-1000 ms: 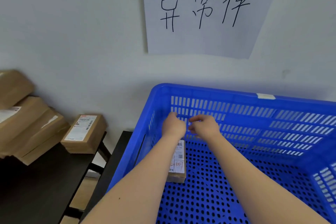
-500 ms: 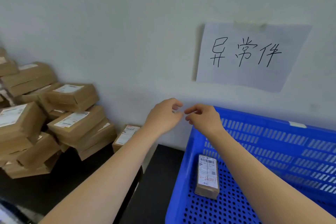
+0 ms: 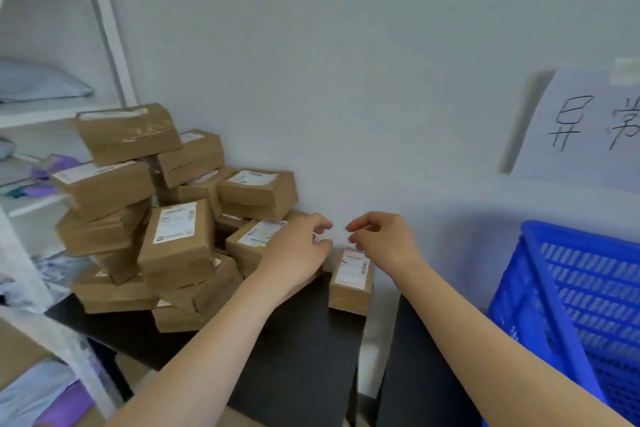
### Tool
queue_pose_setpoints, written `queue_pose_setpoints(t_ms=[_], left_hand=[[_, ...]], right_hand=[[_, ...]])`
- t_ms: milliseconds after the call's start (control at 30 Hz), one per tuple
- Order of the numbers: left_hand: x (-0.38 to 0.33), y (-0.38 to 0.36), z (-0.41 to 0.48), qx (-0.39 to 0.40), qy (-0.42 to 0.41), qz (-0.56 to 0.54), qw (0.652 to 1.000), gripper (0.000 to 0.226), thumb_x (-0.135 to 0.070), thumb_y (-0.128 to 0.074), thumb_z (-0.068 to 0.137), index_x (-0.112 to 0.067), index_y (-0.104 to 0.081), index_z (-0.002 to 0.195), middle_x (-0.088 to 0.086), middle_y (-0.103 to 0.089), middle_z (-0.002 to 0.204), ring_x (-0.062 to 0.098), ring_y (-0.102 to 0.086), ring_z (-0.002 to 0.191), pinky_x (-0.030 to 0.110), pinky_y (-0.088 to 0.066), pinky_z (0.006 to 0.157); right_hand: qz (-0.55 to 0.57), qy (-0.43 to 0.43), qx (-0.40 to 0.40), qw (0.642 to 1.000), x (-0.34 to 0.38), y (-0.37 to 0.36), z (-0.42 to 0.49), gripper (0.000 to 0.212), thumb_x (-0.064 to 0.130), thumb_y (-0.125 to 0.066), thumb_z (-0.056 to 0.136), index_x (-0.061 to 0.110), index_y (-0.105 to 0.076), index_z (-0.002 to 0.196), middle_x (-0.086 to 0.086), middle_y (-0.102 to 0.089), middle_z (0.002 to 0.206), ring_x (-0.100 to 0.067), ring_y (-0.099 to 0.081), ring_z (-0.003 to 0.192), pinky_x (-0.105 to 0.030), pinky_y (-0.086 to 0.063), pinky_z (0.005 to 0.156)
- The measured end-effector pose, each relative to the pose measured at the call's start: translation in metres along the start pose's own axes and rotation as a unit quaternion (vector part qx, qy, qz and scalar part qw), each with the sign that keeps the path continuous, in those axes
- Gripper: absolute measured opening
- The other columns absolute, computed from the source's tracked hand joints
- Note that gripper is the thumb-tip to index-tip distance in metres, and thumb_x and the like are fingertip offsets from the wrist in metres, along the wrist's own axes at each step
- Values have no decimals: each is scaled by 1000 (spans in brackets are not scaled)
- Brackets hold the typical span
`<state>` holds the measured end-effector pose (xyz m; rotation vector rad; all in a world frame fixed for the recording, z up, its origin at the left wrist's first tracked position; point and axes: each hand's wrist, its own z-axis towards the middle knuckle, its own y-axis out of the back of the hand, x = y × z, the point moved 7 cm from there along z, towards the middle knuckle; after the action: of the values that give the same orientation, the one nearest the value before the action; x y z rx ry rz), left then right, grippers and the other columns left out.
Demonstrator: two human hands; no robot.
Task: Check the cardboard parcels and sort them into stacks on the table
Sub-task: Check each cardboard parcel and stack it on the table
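Brown labelled parcels [image 3: 180, 236] heaped untidily on the black table [image 3: 304, 350] by the wall

- The left hand [image 3: 298, 250] and right hand [image 3: 384, 243] hang close together above the far edge of the surface [image 3: 294, 340], near the wall.
- A heap of parcels [image 3: 173, 218] lies on the surface left of both hands, its nearest box partly behind the left hand.
- A lone parcel [image 3: 351, 277] sits at the surface's far right corner, below and between the hands.
- A second surface [image 3: 422, 357] stands under the right forearm.
- The crate [image 3: 588, 305] stands well right of the right hand.
- A paper sign [image 3: 588, 128] hangs on the wall above the crate.
- The shelf unit [image 3: 104, 45] stands left of the heap.
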<state>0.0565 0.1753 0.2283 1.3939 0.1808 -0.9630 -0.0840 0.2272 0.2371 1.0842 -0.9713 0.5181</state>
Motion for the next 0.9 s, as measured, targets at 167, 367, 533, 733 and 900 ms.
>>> queue_pose_setpoints(t_ms=[167,367,533,733,900], left_hand=[[80,54,-10,-15,18,12,1000,35,-26,-56,93,-34,-55,127,-15,-57,126,4,-53,111,20,-39,85],[146,78,-10,-12,38,15,999,35,-27,-57,93,-35,-54,126,-12,-54,130,6,-52,115,19,-40,83],[182,89,0,-31,42,15,999,33,-26,-57,93,-35,-55,125,-12,-53,128,-3,-46,95,17,-39,81],[227,108,20,-55,89,21,994,32,-28,-56,94,-34,-54,126,-8,-47,138,11,-44,125,30,-41,99],[254,124,51,-84,103,22,991,36,-24,-58,94,-30,-53,128,-6,-44,143,15,-38,133,34,-36,107]], right_hand=[[16,-14,17,1000,27,-87,0,24,9,-61,83,31,-66,75,6,-66,78,-11,-60,74,-24,-51,68],[12,-39,42,998,41,-147,5,25,9,-59,83,31,-65,74,2,-68,85,-13,-62,80,-26,-52,73],[14,-56,58,997,35,-180,21,18,7,-60,84,24,-69,84,-1,-68,92,-14,-63,88,-20,-46,67],[23,-53,109,992,32,-237,56,21,12,-62,85,31,-65,77,8,-64,86,-9,-61,88,-26,-52,81],[60,-43,153,986,33,-273,90,17,15,-58,88,30,-66,83,8,-64,85,-2,-60,73,-7,-42,49]])
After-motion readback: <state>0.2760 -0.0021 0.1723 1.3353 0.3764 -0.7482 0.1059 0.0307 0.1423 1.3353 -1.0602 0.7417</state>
